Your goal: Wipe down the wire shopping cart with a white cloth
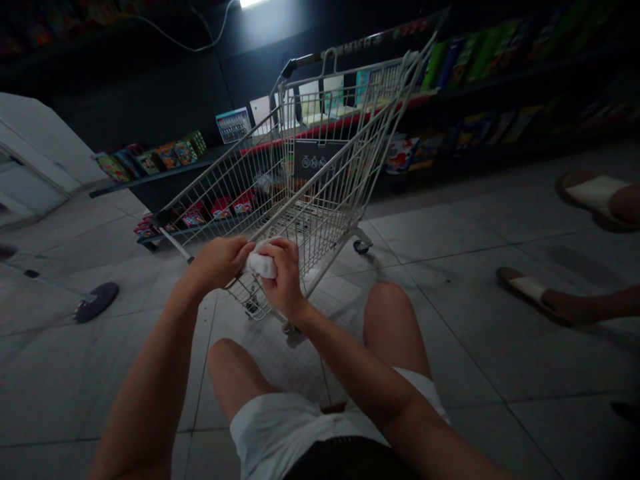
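A wire shopping cart (320,193) stands in front of my knees, its front end towards me. My left hand (220,261) is closed on the front rim of the basket, its fingertips mostly hidden and close to the cloth. In my right hand (286,275) a bunched white cloth (263,263) is pinched and pressed against the rim, right beside my left fingers. Inside the basket hangs a dark sign plate (320,159) with pale round marks.
Shelves with boxes and books (320,100) run behind the cart. On the left a mop with a dark round head (97,301) rests on the tiled floor (150,373). Another person's sandalled feet (537,293) are at the right.
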A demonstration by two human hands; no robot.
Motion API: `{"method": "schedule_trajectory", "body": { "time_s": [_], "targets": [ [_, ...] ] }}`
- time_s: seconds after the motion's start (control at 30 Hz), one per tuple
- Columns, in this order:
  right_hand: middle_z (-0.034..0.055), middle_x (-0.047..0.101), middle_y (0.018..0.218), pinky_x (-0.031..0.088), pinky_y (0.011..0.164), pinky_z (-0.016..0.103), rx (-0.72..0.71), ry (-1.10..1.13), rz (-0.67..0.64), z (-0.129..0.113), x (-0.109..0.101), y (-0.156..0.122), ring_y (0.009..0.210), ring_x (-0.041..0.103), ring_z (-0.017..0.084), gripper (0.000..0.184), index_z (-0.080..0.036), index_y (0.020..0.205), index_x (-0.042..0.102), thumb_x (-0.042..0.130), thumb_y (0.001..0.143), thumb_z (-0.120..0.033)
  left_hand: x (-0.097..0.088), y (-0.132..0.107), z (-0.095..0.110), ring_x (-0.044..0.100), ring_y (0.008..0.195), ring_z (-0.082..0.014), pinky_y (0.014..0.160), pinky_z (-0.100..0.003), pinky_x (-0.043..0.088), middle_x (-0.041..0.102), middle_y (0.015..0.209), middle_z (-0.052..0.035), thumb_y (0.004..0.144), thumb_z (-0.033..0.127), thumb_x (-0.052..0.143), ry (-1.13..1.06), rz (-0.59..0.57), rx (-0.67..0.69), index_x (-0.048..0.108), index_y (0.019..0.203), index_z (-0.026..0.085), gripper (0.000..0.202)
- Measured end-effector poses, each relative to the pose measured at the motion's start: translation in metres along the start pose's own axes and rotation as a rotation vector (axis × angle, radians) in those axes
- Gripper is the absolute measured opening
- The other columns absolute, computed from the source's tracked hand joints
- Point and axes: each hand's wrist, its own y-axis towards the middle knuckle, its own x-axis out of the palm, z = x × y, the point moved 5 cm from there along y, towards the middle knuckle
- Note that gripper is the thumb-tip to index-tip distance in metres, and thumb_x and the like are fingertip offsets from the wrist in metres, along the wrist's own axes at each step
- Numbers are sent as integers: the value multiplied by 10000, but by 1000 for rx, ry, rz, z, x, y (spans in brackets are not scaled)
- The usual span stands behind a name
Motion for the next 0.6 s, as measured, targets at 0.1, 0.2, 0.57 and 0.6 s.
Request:
{"method": "schedule_trajectory", "body": {
  "time_s": [0.1,0.2,0.57,0.6],
  "targets": [
    [85,493,1202,419,1057,418,-58,-88,-95,12,10,2,1195,457,244,252,-244,1117,606,549,876,-196,0,-1,-5,603,642,-177,637,-291,385,662,680,-47,953,451,287,-22,-8,14,557,745,210,417],
    [85,507,1230,416,1052,415,-22,-145,-230,44,30,-40,1175,454,249,313,-238,1113,639,581,824,-130,2,-3,-17,617,645,-169,660,-282,407,665,669,-39,951,481,283,-70,-33,2,508,720,219,416],
    [56,503,1269,409,1089,422,-168,-94,-128,2,11,15,1221,456,242,302,-271,1162,605,544,877,-191,-1,-17,-42,654,701,-192,690,-294,452,697,696,-29,944,551,209,-172,-29,-49,467,790,238,434],
    [43,497,1299,406,1095,423,-202,-114,-114,-9,11,33,1234,448,243,300,-280,1170,598,533,890,-192,-2,-19,-43,656,710,-195,690,-297,452,702,708,-38,946,550,180,-185,-21,-36,474,783,236,460]
  ]
}}
